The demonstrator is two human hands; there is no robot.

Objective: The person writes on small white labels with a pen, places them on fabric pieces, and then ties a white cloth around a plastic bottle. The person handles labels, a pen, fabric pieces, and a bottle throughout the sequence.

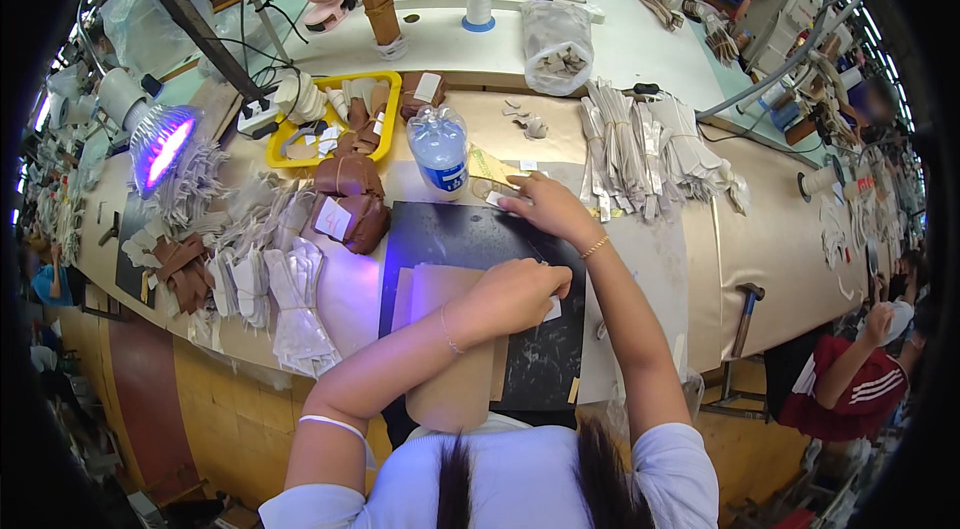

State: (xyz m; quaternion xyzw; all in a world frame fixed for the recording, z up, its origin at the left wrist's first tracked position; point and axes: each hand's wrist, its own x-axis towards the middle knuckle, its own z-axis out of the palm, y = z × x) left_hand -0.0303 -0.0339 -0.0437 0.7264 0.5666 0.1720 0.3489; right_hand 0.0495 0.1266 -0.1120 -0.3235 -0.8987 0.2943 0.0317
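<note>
My left hand point(515, 297) is closed over the black work mat point(545, 369), its fingers curled. A small white piece point(553, 309) shows just below those fingers; whether they grip it I cannot tell. Farther out, my right hand point(548, 206) reaches past the mat's far edge with fingers stretched out. Its fingertips are at a small white slip point(495, 198), beside a yellow paper point(490, 167). Under my left forearm, a brown sheet point(440, 389) lies over the mat's left part and hangs toward my lap.
A water bottle point(438, 154) stands beyond the mat. Left of it are a yellow tray point(398, 94) of pieces, brown bundles point(350, 199), pale strips point(295, 309) and a lit lamp point(165, 144). At right lie tied strips point(625, 144) and a hammer point(746, 319). Another person point(850, 379) sits far right.
</note>
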